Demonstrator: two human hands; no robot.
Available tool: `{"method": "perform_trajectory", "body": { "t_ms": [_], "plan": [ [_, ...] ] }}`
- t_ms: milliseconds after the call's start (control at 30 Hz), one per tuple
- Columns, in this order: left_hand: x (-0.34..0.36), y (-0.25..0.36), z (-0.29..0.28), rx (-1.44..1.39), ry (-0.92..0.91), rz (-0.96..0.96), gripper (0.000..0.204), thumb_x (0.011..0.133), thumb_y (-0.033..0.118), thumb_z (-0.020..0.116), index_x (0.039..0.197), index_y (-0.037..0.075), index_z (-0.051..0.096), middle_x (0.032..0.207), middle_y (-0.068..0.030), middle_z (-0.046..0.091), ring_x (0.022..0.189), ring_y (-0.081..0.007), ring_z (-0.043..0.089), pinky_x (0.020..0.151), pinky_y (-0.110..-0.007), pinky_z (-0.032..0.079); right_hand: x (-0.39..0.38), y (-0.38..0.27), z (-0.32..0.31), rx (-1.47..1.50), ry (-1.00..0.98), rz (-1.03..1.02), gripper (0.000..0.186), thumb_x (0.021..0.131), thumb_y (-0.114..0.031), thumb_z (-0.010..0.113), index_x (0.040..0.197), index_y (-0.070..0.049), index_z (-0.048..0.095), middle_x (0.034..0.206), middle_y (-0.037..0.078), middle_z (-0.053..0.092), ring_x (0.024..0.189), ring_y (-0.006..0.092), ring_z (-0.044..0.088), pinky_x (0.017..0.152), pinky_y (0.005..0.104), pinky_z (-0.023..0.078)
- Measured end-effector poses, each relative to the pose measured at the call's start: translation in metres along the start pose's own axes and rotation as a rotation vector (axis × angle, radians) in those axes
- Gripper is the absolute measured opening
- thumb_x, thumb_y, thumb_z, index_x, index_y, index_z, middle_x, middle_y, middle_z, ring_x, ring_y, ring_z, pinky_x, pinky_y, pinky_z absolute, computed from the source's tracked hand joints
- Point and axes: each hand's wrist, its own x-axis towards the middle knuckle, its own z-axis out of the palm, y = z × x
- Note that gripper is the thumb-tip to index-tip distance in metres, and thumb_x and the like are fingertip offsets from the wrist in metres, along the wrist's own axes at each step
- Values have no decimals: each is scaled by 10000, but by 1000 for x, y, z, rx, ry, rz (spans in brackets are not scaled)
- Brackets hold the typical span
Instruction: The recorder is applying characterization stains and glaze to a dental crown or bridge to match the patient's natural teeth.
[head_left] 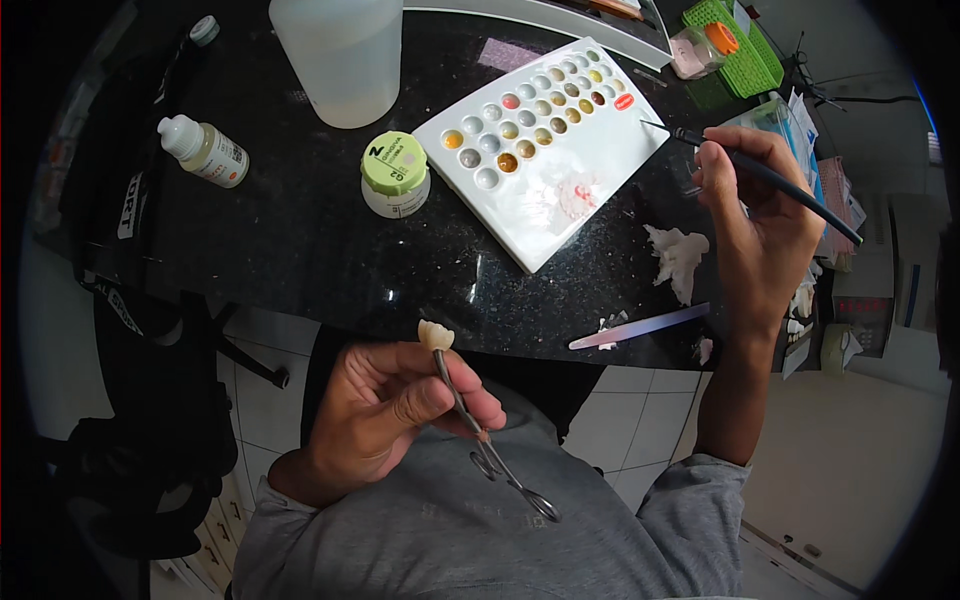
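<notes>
My left hand (385,410) grips metal forceps (490,450) with scissor-style handles. A small cream tooth-shaped crown (436,335) is clamped at their tip, just below the black counter's edge. My right hand (755,215) holds a thin black brush (770,180) like a pen. Its fine tip points left, just past the right edge of a white palette (590,165). The palette has several small wells of grey, yellow, brown and red pastes (530,115) and a pinkish smear on its flat part.
On the black counter (300,240) stand a small jar with a green lid (395,175), a white dropper bottle (205,150) and a large translucent jug (340,55). A crumpled tissue (678,258), a flat pale spatula (640,327) and a green tray (745,50) lie to the right.
</notes>
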Motion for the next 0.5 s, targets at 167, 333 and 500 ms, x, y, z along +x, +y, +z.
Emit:
{"method": "perform_trajectory", "body": {
  "t_ms": [167, 333, 500],
  "plan": [
    [1, 1, -9, -100, -151, -32, 240, 960, 175, 606, 1107, -14, 628, 969, -169, 698, 912, -254, 707, 757, -337, 605, -3, -4, -1, 82, -14, 34, 99, 873, -43, 684, 947, 22, 683, 772, 31, 674, 696, 60, 638, 603, 173, 481],
    [0, 0, -8, -88, -103, -35, 190, 973, 169, 572, 1046, 4, 629, 886, -162, 690, 848, -290, 718, 676, -357, 606, -3, -6, 1, -16, 3, 19, 133, 897, -74, 680, 981, 30, 678, 808, 56, 677, 708, 85, 642, 625, 189, 514],
    [2, 2, -8, -117, -121, -49, 198, 987, 163, 543, 1077, 5, 623, 885, -140, 683, 836, -265, 712, 680, -342, 598, -14, -21, -13, 92, 82, -101, 133, 917, -30, 630, 1002, 68, 658, 799, 117, 678, 690, 108, 630, 579, 200, 480]
  ]
}}
